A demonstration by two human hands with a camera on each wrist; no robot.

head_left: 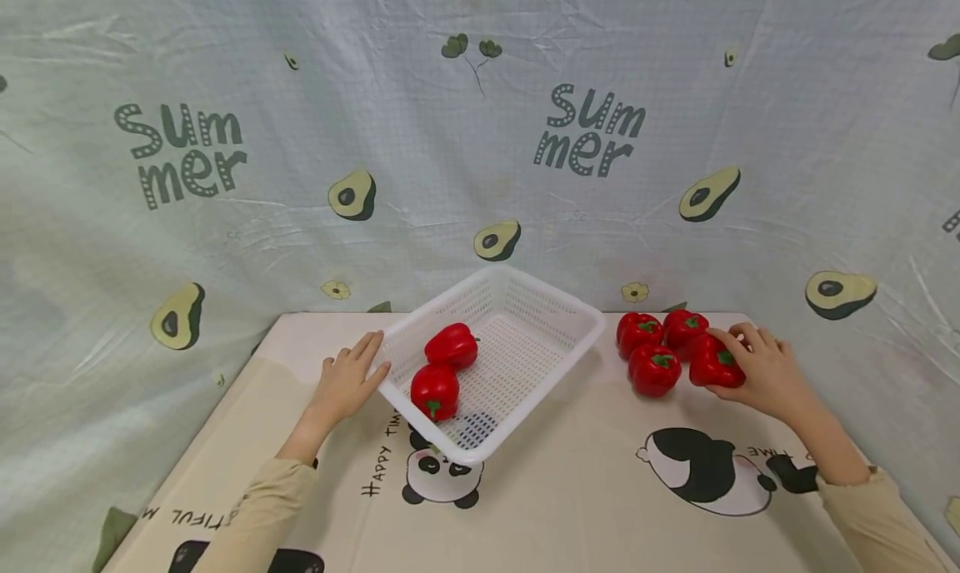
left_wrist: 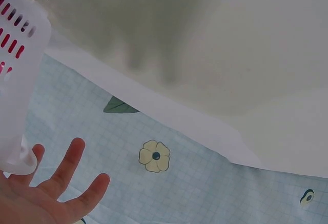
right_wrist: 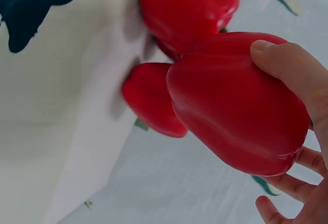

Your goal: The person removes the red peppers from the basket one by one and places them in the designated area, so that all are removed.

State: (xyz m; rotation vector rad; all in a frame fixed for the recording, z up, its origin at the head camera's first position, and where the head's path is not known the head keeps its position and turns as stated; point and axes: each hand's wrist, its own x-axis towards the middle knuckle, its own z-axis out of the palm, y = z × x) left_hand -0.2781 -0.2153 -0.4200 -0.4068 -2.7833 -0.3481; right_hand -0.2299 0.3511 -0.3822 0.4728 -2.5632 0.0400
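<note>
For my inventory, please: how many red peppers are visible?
6: two peppers in the white basket, three peppers on the table, one pepper in the right hand.

A white slotted basket (head_left: 525,365) sits slantwise near frame centre, left hand (head_left: 347,383) touching its rim, two red peppers (head_left: 435,391) inside; at right, the right hand (head_left: 765,373) grips another pepper (head_left: 711,363) beside three more (head_left: 654,371).
</note>
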